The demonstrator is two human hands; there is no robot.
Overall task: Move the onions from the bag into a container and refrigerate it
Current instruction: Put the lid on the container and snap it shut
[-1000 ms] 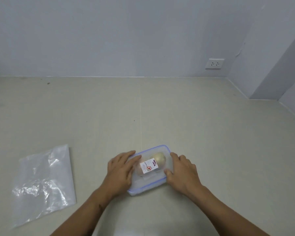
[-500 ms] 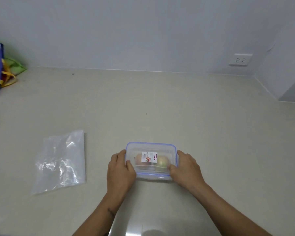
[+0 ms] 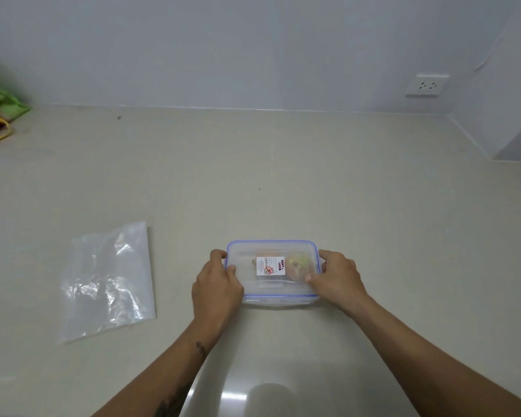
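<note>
Pale worktop (image 3: 373, 236) against a plain wall, socket (image 3: 427, 85) far right of the box. Clear box (image 3: 271, 293) with blue-rimmed lid (image 3: 271, 242) sits on the worktop, mid-near. Empty plastic bag (image 3: 109, 281) lies flat well left of the box, apart from it. Coloured cloth bags (image 3: 0, 115) far left, at the wall.

Onions (image 3: 297, 264) are inside the box, seen through the lid: one pale one right of the label (image 3: 270, 265), something pinkish left of it, unclear.

Left hand (image 3: 217, 285) wraps the box's left end, thumb on the lid, fingers curled round the far-left corner. Right hand (image 3: 336, 276) does the same at the right end, thumb on the lid near the pale onion. Both closed on the box, holding it from both short ends.

Step looks like seating/locking the lid before the fridge run. To do it well: press evenly along the rim, snap each side flap fully, check all four corners are down. Then lift level with both hands, since loose onions will roll and shift the weight.

Box long axis runs left-right across the view, lid up, long side facing the person. Label text reads sideways, turned a quarter turn from the viewer.
</note>
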